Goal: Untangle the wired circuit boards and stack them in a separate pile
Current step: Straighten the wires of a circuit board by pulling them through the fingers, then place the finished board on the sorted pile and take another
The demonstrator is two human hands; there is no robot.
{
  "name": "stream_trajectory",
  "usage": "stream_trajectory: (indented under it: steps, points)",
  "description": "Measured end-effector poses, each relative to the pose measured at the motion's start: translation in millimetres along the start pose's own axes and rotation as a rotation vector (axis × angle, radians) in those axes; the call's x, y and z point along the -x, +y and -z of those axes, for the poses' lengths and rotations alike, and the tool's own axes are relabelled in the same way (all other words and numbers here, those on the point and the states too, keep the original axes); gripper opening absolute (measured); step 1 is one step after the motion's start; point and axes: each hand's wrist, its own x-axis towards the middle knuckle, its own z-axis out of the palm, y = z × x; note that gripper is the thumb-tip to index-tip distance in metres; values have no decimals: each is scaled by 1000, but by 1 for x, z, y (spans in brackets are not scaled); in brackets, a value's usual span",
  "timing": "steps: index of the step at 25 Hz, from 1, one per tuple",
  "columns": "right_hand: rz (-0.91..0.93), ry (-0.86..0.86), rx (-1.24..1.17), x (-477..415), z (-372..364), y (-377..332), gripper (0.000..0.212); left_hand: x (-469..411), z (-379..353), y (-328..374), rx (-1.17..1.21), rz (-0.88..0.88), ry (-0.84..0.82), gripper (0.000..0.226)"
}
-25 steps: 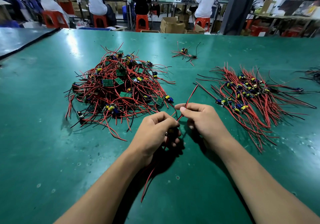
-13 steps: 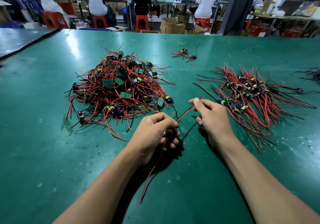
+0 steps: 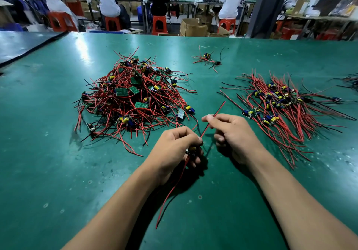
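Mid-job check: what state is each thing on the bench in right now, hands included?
left hand, gripping the circuit board.
right hand, pinching the red wire.
circuit board, in the left hand, another wire trailing toward the person.
red wire, straight between the hands, free end sticking out.
tangled pile, heaped and knotted, left of the hands.
sorted pile, spread flat, wires fanned, right of the hands.
small cluster, lying apart, far side.

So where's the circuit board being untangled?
Head view, centre, near side: the left hand grips the circuit board, between the tangled pile and the sorted pile.
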Motion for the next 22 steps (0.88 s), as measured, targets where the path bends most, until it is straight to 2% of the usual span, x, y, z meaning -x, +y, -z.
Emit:
stream_trajectory:
  steps: [3, 5, 11, 16, 19, 22]
  points:
    - [59, 153, -83, -6, 4, -4, 21, 2, 0, 1, -33, -5, -36, 20]
    - [57, 180, -146, -7, 1, -6, 25, 1, 0, 1, -25, -5, -45, 22]
    - [-228, 75, -713, -7, 1, -16, 40, 1, 3, 0, -21, 9, -106, 23]
    - [-154, 127, -607, -8, 10, -14, 40, 0, 5, -2, 11, 10, -101, 20]
    - [-111, 148, -513, -7, 14, -13, 48, 0, 6, 0, 131, 8, -90, 8]
    - [-57, 99, -304, 0, 2, -11, 52, -3, 9, 7, 265, -30, -58, 28]
